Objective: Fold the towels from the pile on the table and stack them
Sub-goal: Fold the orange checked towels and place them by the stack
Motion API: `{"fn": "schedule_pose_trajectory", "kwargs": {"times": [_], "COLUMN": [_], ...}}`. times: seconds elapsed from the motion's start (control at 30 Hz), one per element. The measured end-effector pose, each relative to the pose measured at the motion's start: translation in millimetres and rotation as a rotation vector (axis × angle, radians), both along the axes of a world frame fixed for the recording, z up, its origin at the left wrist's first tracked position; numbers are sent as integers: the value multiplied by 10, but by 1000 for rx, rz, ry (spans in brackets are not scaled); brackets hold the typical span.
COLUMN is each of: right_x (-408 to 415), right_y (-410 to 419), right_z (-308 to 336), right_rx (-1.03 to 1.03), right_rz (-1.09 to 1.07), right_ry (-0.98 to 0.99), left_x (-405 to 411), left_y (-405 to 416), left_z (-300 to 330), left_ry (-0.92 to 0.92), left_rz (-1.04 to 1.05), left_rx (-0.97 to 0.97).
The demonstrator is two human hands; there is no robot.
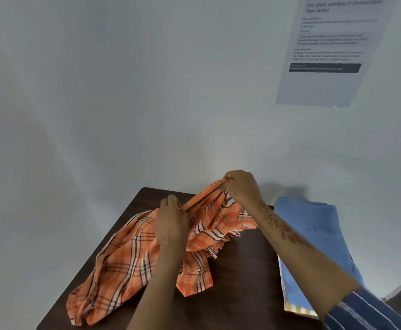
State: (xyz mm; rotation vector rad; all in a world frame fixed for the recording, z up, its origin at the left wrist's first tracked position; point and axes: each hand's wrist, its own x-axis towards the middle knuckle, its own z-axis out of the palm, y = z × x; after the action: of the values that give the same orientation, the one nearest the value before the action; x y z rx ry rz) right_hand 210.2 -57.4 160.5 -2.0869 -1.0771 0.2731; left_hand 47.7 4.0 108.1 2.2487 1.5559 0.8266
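Both hands pinch one edge of an orange plaid towel (133,263), finding its corners before the first fold.

The left hand (171,225) grips the hem low over the dark wooden table (242,282), fingers curled round the cloth, while the right hand (240,186) pinches the same hem further along and higher up, so the edge runs taut between them. The rest of the towel lies crumpled on the table's left half, its fringed end trailing toward the middle. At the right edge sits a folded blue towel (313,234) on top of a yellow-striped one (297,309), apparently the stack so far. The step in hand looks like opening the towel out; next the hands would need to slide apart along the hem to the corners and lift, so the cloth hangs flat.
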Motion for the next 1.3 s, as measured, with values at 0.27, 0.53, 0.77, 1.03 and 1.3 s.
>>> {"fn": "schedule_pose_trajectory", "kwargs": {"times": [0.27, 0.53, 0.77, 1.03, 1.3], "right_x": [197, 324, 624, 33, 87], "right_y": [54, 229, 178, -10, 30], "right_z": [324, 993, 1006, 764, 933], "right_rx": [79, 206, 32, -203, 0], "right_rz": [-87, -187, -57, 720, 363], "right_ry": [-162, -443, -303, -77, -151], "left_x": [165, 322, 192, 200, 127], "left_y": [-30, -76, -68, -195, -240], "left_z": [608, 770, 473, 933, 787], "left_ry": [-792, -41, -352, -504, -361], "left_rz": [-198, -445, -247, -398, -392], "left_rx": [-490, -461, -299, -48, -333]}}
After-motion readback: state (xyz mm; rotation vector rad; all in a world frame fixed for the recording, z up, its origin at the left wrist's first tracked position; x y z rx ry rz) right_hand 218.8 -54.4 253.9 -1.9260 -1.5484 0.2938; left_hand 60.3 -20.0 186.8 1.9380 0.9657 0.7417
